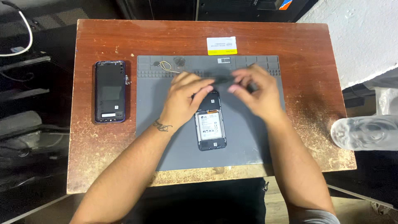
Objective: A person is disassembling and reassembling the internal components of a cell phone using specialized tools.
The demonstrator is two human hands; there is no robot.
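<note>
- Both forearms enter from the bottom edge.
- Left hand [186,97] and right hand [255,93] pinch a blurred dark strip [222,78] between them, frame centre.
- Opened phone [210,126] lies just below on a grey mat [248,141].
- Back cover [110,91] lies at left on the table [306,62].

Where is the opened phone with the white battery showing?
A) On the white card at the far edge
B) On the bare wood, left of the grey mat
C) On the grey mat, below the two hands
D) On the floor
C: the opened phone lies on the grey mat, just below the left hand and right hand.
</note>
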